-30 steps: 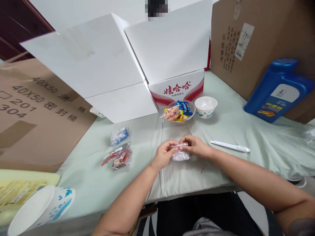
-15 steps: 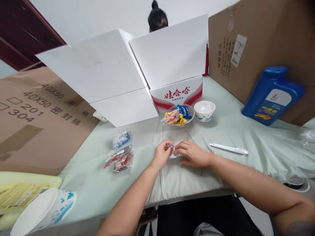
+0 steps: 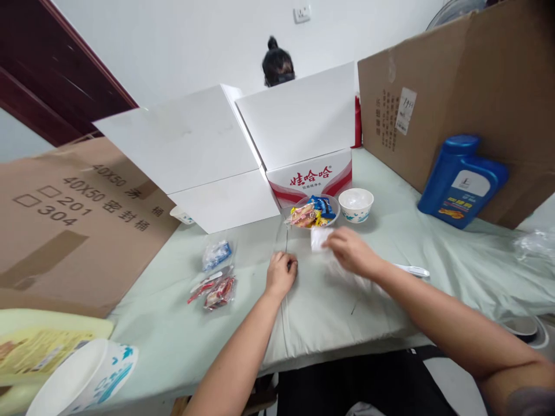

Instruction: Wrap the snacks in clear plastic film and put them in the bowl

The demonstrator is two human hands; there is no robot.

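Note:
My right hand (image 3: 352, 252) pinches a small whitish plastic bag (image 3: 319, 238) by its edge, just in front of the candy bowl. Blurred clear film shows under that hand. My left hand (image 3: 281, 274) rests on the cloth with its fingers curled in; whatever lies in them, if anything, is hidden. A clear bowl (image 3: 335, 218) holds candies in blue, yellow and pink wrappers. Beside it stands a paper bowl (image 3: 356, 206) with clear plastic inside. Partly behind my right forearm lies a white, slim-handled tool (image 3: 414, 270).
To the left lie a blue-and-clear packet (image 3: 217, 256) and red packets (image 3: 219, 292). White cartons (image 3: 309, 175) stand at the back, cardboard boxes (image 3: 104, 231) at both sides. A blue jug (image 3: 462, 184) is on the right, a paper bucket (image 3: 87, 378) front left. A person's head (image 3: 277, 65) shows behind.
My right hand has moved forward and away from the left, lifting the plastic bag. My left hand stays near its place, fingers curled. The camera view has tilted up slightly.

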